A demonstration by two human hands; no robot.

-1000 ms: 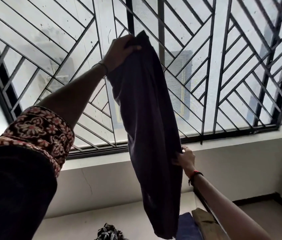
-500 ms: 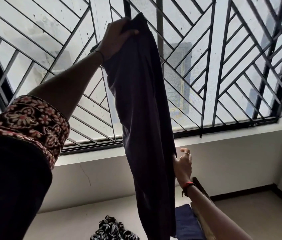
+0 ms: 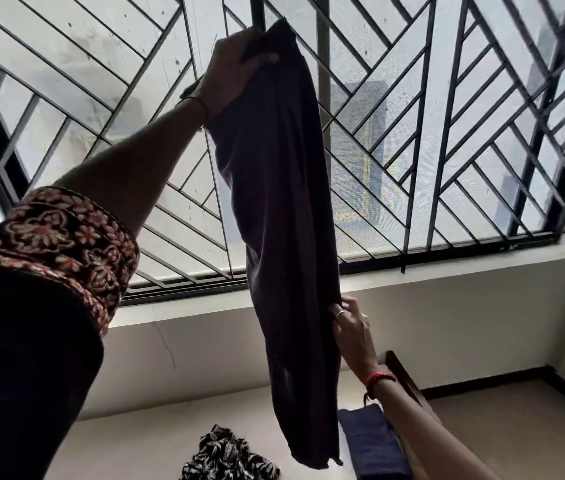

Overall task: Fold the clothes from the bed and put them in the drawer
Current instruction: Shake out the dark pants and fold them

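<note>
Dark garment: one piece, deep purple-black, plain cloth, held in the air in front of the window grille. It hangs lengthwise in loose vertical folds, its top bunched and its lower end free above the bed, touching nothing below.

Left hand: raised high, fingers curled tight round the bunched top end of the garment, thumb laid across the cloth. A thin band sits at the wrist. The sleeve has a red and cream floral cuff over dark fabric.

Right hand: lower down, at the garment's right edge about two thirds of the way down, touching the cloth. Its fingers point upward, slightly apart; whether they pinch the edge cannot be told, since the cloth hides the thumb side. A ring is on one finger and a red bracelet on the wrist.

Patterned garment: black and white print, crumpled in a heap on the bed, below the hanging piece.

Folded blue cloth: lies on the bed to the right, beside the wooden frame.
</note>
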